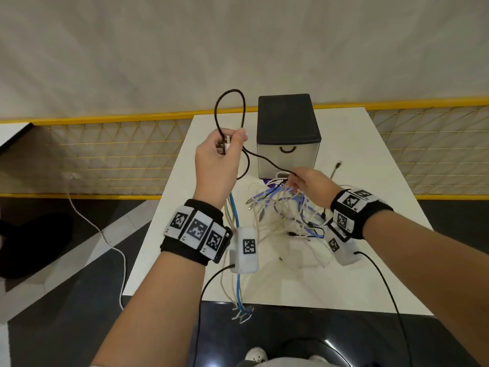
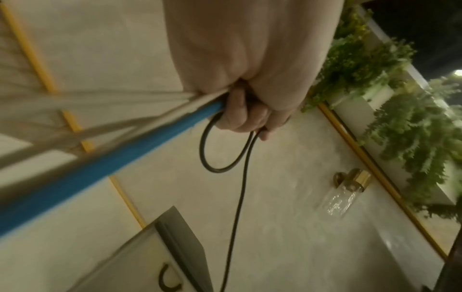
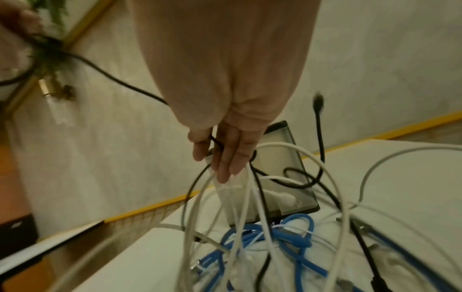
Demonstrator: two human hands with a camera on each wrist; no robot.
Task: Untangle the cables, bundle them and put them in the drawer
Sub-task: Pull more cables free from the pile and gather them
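Both hands raised, L hand [image 1: 215, 161] gripping black cable [image 1: 230, 102]

We see a matt black lid [image 1: 287, 115] on the frosted plastic drawer [image 1: 288, 160], a smooth white table [image 1: 357, 154] and rubbery cables [image 1: 285, 205].

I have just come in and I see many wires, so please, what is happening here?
A person is sorting a tangle of cables on a white table. The left hand holds a black cable in loops, along with blue and white ones. The right hand draws the same black cable out of the pile. The drawer box behind is shut.
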